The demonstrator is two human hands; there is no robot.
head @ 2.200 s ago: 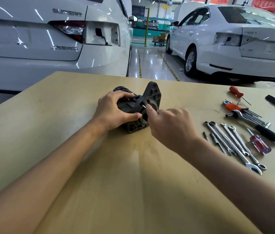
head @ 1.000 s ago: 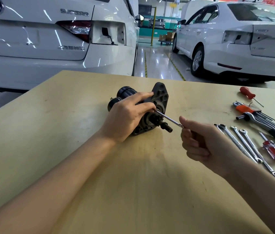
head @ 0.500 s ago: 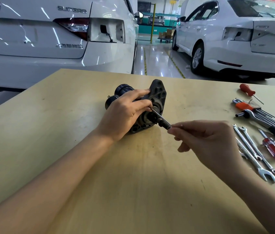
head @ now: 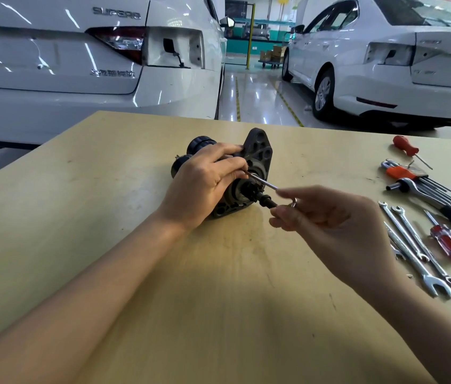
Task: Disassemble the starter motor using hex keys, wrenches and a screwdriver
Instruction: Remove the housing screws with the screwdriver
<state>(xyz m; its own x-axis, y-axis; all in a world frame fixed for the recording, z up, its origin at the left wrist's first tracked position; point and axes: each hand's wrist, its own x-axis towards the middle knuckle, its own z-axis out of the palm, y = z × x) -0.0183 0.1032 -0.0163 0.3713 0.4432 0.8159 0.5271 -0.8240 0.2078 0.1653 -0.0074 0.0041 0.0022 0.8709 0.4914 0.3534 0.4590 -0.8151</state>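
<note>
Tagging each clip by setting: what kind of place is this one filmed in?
Most likely a car repair or training workshop. Two white sedans stand on a glossy painted floor behind a pale wooden workbench, where steel combination wrenches lie beside a dark metal starter motor.

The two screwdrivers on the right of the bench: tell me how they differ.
The far screwdriver has a solid red handle; the near screwdriver has a clear handle with a red core. The far one's shaft points toward the person, the near one's away. The far one lies alone, the near one beside the wrenches. Both lie flat, untouched.
</note>
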